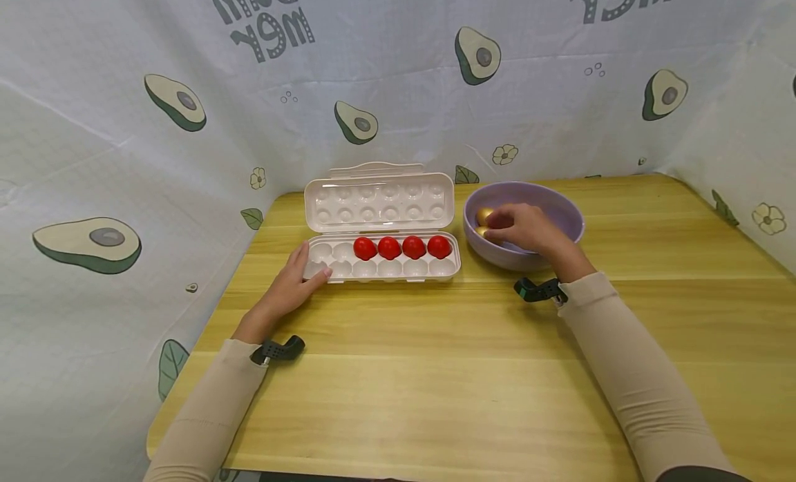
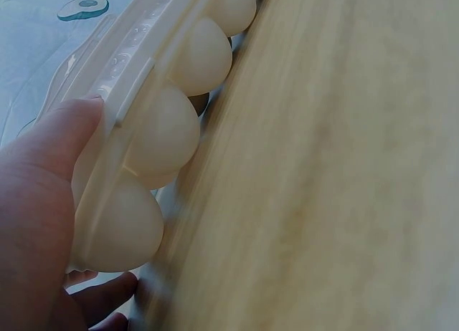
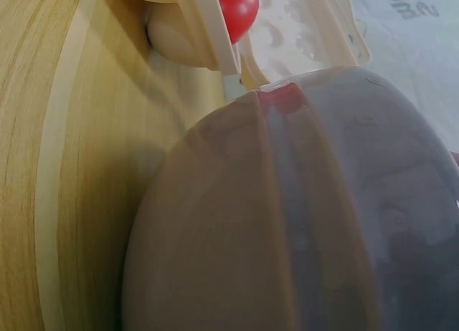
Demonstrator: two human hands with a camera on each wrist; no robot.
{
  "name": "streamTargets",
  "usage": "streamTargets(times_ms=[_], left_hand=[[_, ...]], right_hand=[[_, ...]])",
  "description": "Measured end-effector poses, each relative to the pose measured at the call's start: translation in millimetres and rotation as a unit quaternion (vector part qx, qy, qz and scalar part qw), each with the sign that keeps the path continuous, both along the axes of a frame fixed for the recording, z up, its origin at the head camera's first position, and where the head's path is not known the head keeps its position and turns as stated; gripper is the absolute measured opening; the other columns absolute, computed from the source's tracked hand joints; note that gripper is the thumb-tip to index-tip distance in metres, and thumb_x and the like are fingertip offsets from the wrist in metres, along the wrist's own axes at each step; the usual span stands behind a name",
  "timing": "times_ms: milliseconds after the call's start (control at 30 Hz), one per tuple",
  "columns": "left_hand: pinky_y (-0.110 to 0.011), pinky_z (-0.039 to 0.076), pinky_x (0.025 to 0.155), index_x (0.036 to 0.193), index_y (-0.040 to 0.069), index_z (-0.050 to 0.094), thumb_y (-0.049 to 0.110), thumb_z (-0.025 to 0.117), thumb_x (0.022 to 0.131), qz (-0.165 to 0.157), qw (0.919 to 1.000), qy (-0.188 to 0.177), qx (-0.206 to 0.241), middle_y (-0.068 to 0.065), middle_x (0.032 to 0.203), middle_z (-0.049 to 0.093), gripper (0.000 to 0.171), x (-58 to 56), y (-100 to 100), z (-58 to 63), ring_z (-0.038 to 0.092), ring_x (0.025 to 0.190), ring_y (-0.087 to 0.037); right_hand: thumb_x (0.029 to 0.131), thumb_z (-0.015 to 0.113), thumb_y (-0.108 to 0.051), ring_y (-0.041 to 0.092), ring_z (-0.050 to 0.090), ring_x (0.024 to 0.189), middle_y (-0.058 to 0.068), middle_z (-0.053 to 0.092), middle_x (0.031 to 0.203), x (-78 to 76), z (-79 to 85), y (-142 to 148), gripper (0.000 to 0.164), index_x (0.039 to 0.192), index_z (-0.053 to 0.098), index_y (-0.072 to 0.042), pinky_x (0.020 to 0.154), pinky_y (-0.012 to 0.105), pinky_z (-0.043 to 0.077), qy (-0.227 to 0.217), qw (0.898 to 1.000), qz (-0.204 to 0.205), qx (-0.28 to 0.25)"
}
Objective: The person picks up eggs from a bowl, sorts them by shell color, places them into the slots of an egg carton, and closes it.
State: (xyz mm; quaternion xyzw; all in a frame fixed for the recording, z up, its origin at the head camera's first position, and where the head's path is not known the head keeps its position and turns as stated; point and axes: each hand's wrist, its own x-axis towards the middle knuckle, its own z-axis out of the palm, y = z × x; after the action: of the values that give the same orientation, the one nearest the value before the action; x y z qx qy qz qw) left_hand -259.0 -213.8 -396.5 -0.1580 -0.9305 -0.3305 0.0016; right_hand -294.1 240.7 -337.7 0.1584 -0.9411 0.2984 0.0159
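Beige fabric sleeves [image 1: 634,371] reach over a yellowish wooden table [image 1: 398,399]. The left hand [image 1: 289,288] grips the left end of an open, cream plastic egg carton [image 1: 390,268], thumb on its front rim. Four glossy red balls [image 1: 389,248] fill the back row's right-hand cups. Just right, the right hand [image 1: 528,226] dips into a round lilac bowl [image 1: 516,261], fingers at shiny golden balls [image 1: 484,215]; whether they pinch one, I cannot tell.
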Motion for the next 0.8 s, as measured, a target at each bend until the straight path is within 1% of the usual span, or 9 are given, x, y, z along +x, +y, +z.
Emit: streamTargets(times_ms=[133, 200, 333, 433, 533, 800], left_hand=[[-0.046, 0.012, 0.108, 0.145, 0.006, 0.001, 0.056, 0.045, 0.087, 0.001, 1.0000, 0.001, -0.001, -0.009, 0.150, 0.002, 0.089, 0.2, 0.2, 0.3, 0.006, 0.136, -0.026], [-0.046, 0.012, 0.108, 0.145, 0.005, 0.002, 0.056, 0.046, 0.087, 0.001, 1.0000, 0.003, -0.001, -0.010, 0.150, 0.002, 0.089, 0.3, 0.5, 0.6, 0.007, 0.136, -0.027], [-0.047, 0.011, 0.108, 0.145, 0.005, 0.002, 0.055, 0.046, 0.087, -0.001, 1.0000, 0.004, 0.000, -0.011, 0.150, 0.002, 0.089, 0.6, 0.7, 0.8, 0.006, 0.136, -0.028], [-0.049, 0.011, 0.107, 0.145, 0.005, 0.001, 0.055, 0.045, 0.087, -0.005, 1.0000, 0.004, 0.000, -0.012, 0.150, 0.002, 0.088, 0.2, 0.2, 0.1, 0.006, 0.136, -0.029], [-0.047, 0.011, 0.108, 0.145, 0.006, 0.001, 0.055, 0.045, 0.087, -0.002, 1.0000, 0.004, 0.001, -0.011, 0.150, 0.002, 0.088, -0.4, -0.2, -1.0, 0.005, 0.136, -0.028], [-0.047, 0.011, 0.108, 0.145, 0.006, 0.000, 0.056, 0.044, 0.087, 0.000, 1.0000, 0.006, -0.007, -0.010, 0.150, 0.001, 0.088, -1.7, -1.1, -2.0, 0.005, 0.136, -0.027]], right_hand=[[0.079, 0.069, -0.034, 0.022, 0.056, 0.088, 0.007, 0.064, 0.096, 0.4, 0.6, -0.7, 0.035, 0.101, 0.067, -0.006, 0.080, 0.038, 0.043, 0.012, 0.999, 0.005, 0.029], [0.080, 0.068, -0.033, 0.021, 0.055, 0.086, 0.006, 0.064, 0.094, 0.6, 0.6, -1.2, 0.035, 0.100, 0.067, -0.006, 0.077, 0.036, 0.043, 0.010, 0.999, 0.011, 0.030], [0.082, 0.066, -0.027, 0.020, 0.053, 0.082, 0.008, 0.064, 0.093, 1.2, 0.9, -2.4, 0.031, 0.101, 0.066, -0.003, 0.073, 0.033, 0.043, 0.000, 0.999, 0.030, 0.022], [0.084, 0.064, -0.024, 0.020, 0.053, 0.083, 0.009, 0.065, 0.094, 0.9, 0.5, -1.9, 0.028, 0.101, 0.066, -0.002, 0.073, 0.032, 0.043, -0.004, 0.999, 0.042, 0.025], [0.085, 0.062, -0.022, 0.021, 0.053, 0.085, 0.010, 0.065, 0.095, 0.4, 0.0, -1.0, 0.027, 0.102, 0.066, -0.001, 0.075, 0.033, 0.042, -0.006, 0.998, 0.056, 0.031], [0.086, 0.060, -0.017, 0.023, 0.052, 0.088, 0.011, 0.063, 0.098, 0.0, 0.8, -0.4, 0.026, 0.105, 0.064, 0.000, 0.078, 0.036, 0.041, -0.024, 0.997, 0.069, 0.036]])
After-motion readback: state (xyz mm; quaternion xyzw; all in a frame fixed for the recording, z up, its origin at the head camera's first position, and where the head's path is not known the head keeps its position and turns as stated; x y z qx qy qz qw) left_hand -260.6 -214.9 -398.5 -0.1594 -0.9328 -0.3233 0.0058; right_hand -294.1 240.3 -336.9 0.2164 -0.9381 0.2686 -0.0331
